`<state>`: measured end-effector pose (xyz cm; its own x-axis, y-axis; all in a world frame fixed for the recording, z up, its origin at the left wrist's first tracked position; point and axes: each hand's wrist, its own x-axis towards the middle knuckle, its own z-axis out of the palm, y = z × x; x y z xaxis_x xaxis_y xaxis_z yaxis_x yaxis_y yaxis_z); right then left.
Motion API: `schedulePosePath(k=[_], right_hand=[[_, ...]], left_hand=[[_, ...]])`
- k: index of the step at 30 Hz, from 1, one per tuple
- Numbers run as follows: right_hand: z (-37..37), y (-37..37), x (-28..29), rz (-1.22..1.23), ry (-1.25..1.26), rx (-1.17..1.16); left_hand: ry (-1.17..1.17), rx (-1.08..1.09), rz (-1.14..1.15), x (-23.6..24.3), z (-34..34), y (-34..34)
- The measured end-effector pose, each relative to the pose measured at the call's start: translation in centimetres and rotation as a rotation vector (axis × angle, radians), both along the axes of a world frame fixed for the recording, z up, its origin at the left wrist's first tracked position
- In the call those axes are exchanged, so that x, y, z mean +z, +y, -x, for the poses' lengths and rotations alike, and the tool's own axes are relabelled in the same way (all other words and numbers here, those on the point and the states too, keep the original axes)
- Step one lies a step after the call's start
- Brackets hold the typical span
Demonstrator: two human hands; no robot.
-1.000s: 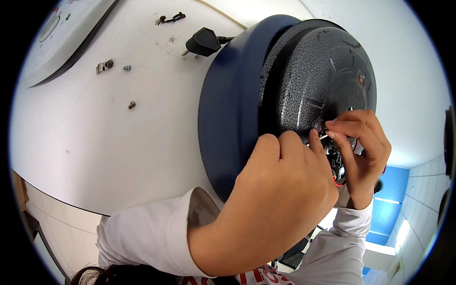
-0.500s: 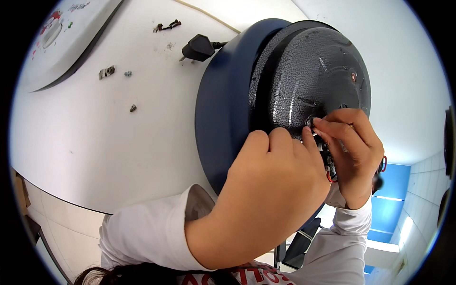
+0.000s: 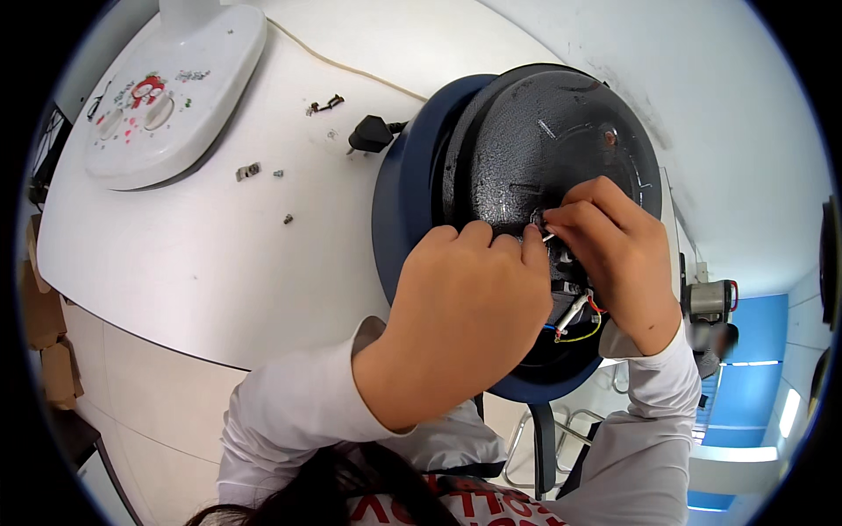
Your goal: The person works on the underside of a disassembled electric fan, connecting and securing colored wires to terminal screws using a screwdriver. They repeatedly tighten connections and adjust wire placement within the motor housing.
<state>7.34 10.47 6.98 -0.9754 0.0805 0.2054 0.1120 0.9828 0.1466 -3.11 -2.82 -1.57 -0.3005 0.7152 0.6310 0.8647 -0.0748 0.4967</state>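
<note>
A round appliance lies on the table, with a dark blue housing (image 3: 399,210) around a speckled black metal pan (image 3: 526,149). At the pan's near edge, the fingers of my left hand (image 3: 465,307) are curled, and its thumb and fingertips press on a small part there. My right hand (image 3: 618,254) pinches at that same spot with thumb and index finger. What the fingertips hold is mostly hidden by them. Just below my right hand, red, blue and yellow-green wires, one in a white sleeve (image 3: 572,313), come out of the opened appliance.
A black power plug (image 3: 372,134) lies left of the housing. Farther left are a small metal clip (image 3: 248,171), two small screws (image 3: 288,219) and a dark little part (image 3: 325,106). At the far left stands a white appliance base (image 3: 175,96) with knobs. Another person sits at the far right.
The view has shifted, showing more of the table, the white base and the wires. Both hands stay at the same spot on the pan's edge.
</note>
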Motion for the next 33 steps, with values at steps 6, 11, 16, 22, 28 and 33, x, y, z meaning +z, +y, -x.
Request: schedulePosePath(k=[6, 11, 16, 22, 28, 33], right_hand=[[-0.3, 0.5, -0.2, 0.067, 0.026, 0.028], [-0.3, 0.3, 0.1, 0.096, 0.028, 0.034], [-0.4, 0.1, 0.4, 0.127, 0.015, 0.01], [0.1, 0.0, 0.7, 0.071, -0.046, 0.049], [0.1, -0.4, 0.3, 0.1, 0.035, 0.031], [-0.4, -0.6, 0.6, 0.147, 0.012, -0.022]], left_hand=[[-0.057, -0.034, -0.061, 0.0, 0.4, -0.1], [-0.056, -0.042, -0.003, 0.6, 0.4, -0.3], [-0.056, -0.039, -0.005, 0.7, 0.4, -0.1], [-0.076, -0.036, -0.052, 0.5, 0.4, -0.2], [-0.104, -0.03, -0.083, -0.4, 0.2, -0.1], [-0.082, -0.066, -0.12, -0.7, 0.1, 0.0]])
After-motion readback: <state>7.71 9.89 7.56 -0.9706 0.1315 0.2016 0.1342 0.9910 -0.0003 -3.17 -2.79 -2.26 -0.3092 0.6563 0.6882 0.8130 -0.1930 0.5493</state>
